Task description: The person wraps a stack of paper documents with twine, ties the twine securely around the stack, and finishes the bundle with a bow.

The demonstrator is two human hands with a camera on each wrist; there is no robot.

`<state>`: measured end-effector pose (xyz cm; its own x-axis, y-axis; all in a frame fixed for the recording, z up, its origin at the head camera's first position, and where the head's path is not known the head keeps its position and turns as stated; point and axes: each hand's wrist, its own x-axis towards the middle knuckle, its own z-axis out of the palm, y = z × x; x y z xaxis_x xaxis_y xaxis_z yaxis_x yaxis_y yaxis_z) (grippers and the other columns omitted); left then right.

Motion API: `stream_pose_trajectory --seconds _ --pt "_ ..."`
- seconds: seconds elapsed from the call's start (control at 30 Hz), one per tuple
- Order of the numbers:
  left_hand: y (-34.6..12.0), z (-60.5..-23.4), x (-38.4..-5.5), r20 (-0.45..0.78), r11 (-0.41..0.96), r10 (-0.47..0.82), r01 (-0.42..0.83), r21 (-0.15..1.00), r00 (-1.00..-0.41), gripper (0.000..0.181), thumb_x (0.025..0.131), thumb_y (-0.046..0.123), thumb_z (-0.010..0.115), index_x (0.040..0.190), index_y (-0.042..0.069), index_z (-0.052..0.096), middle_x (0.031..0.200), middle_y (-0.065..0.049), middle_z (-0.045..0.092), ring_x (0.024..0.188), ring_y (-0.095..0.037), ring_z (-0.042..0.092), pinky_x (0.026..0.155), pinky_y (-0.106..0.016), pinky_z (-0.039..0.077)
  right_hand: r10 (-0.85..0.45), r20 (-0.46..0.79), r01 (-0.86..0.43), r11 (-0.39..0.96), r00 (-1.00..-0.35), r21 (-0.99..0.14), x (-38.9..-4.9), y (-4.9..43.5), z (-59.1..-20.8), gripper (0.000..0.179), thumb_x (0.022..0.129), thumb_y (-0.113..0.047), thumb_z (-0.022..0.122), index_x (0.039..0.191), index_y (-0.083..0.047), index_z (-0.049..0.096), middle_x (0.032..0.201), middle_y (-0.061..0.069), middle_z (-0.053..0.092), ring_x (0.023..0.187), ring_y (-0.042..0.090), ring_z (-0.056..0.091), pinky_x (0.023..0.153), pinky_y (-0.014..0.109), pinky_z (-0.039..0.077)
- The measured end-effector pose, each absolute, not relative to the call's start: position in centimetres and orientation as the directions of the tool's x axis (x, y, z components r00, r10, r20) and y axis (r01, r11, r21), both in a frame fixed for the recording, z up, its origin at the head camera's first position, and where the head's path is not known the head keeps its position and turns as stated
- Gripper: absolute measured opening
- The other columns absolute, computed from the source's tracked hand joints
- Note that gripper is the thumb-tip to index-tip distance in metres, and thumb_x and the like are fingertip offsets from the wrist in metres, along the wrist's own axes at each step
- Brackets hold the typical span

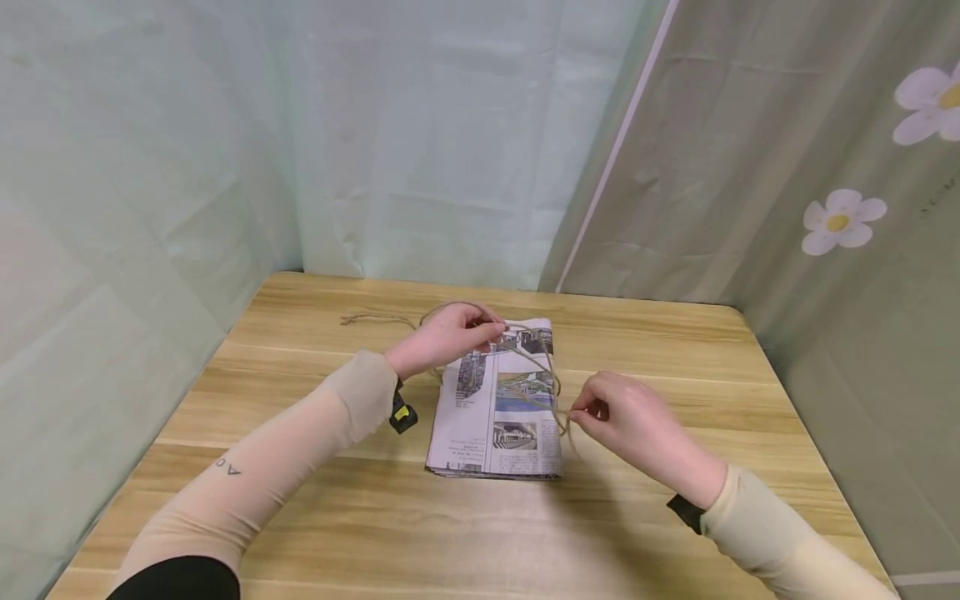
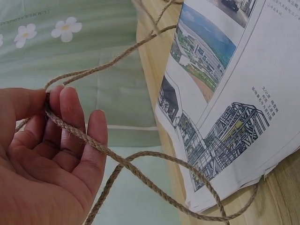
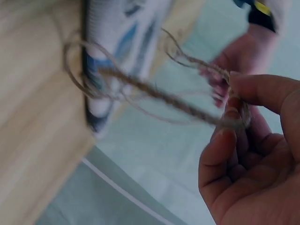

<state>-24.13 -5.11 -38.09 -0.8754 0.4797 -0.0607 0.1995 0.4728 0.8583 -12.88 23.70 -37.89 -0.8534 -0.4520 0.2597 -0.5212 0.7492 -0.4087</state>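
Observation:
A folded stack of newspaper (image 1: 463,435) lies on the wooden table, printed with photos and text. Brown twine (image 2: 154,186) loops loosely over it and trails off to the far left. My left hand (image 1: 448,335), over the stack's far end, pinches the twine between thumb and forefinger; the left wrist view shows the other fingers loosely bent beside the strand. Just right of the stack, my right hand (image 1: 637,429) pinches another part of the twine with thumb and fingertips. In the right wrist view a doubled strand (image 3: 164,97) runs from those fingertips towards the paper, blurred.
The wooden tabletop (image 1: 360,517) extends around the stack on all sides. Pale green curtains (image 1: 465,142) hang behind and beside the table, with white flowers (image 1: 843,222) on the right one. A dark strap (image 1: 402,410) sits at my left wrist.

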Motion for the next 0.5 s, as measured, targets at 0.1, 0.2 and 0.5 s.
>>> stream_pose_trajectory --seconds 0.1,0.2,0.5 --pt "-5.1 -38.1 -24.1 -0.057 0.477 0.483 0.208 0.854 -0.874 0.032 0.105 0.036 0.06 0.122 0.011 0.071 0.104 0.001 0.073 0.094 -0.018 0.071 0.084 -0.032 0.058 -0.449 0.244 -0.511 0.763 -0.86 -0.397 -13.8 22.5 -39.7 0.02 0.085 -0.01 0.081 0.079 -0.022 0.065 0.075 -0.014 0.056 0.065 0.002 0.052 0.057 0.024 0.046" --pt "-5.1 -38.0 -24.0 -0.057 0.488 0.484 0.214 0.846 -0.873 0.031 0.104 0.037 0.06 0.121 0.014 0.071 0.105 -0.001 0.073 0.095 -0.022 0.071 0.084 -0.034 0.057 -0.462 0.251 -0.525 0.769 -0.851 -0.365 -14.8 21.5 -41.3 0.02 0.084 -0.01 0.081 0.08 -0.018 0.064 0.074 -0.011 0.056 0.064 0.004 0.051 0.057 0.025 0.046" --pt "-4.9 -38.0 -23.7 -0.057 0.498 0.48 0.218 0.839 -0.876 0.032 0.104 0.038 0.061 0.122 0.014 0.071 0.101 -0.003 0.074 0.09 -0.017 0.069 0.085 -0.042 0.056 -0.457 0.227 -0.51 0.761 -0.86 -0.401 -17.1 19.8 -44.5 0.007 0.091 -0.022 0.079 0.093 -0.017 0.074 0.088 -0.007 0.061 0.076 0.011 0.059 0.07 0.032 0.052"
